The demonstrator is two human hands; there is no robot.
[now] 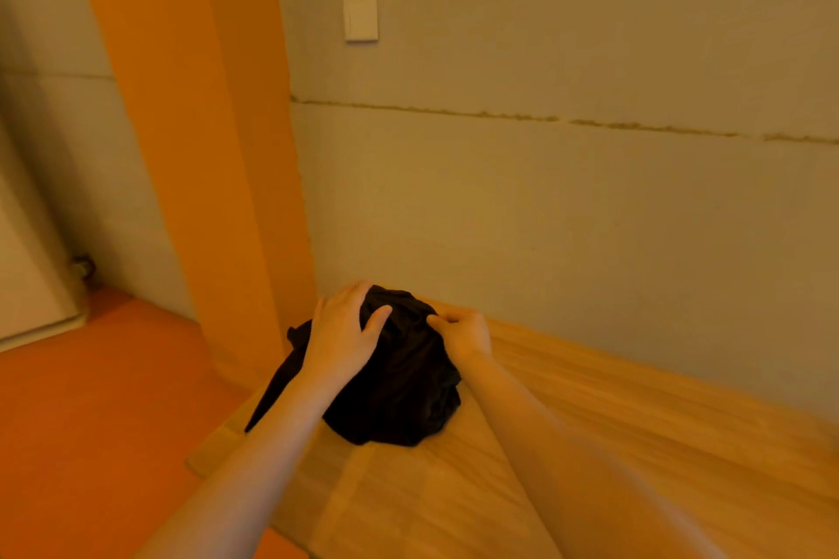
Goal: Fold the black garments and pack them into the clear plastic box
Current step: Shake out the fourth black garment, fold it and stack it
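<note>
A crumpled heap of black garments (pixel 399 386) lies at the far left end of the wooden table (pixel 567 431), close to the wall. One strip of black cloth hangs over the table's left edge. My left hand (pixel 343 334) is on the top left of the heap, fingers wrapped over the cloth and thumb pressed into it. My right hand (pixel 463 331) is at the heap's upper right, fingers curled and pinching a fold of the fabric. No clear plastic box is in view.
A grey wall (pixel 567 195) runs right behind the table, with a white switch plate (pixel 361 17) on it. An orange pillar (pixel 204 150) stands just left of the table's end. Orange floor (pixel 91 422) lies below on the left.
</note>
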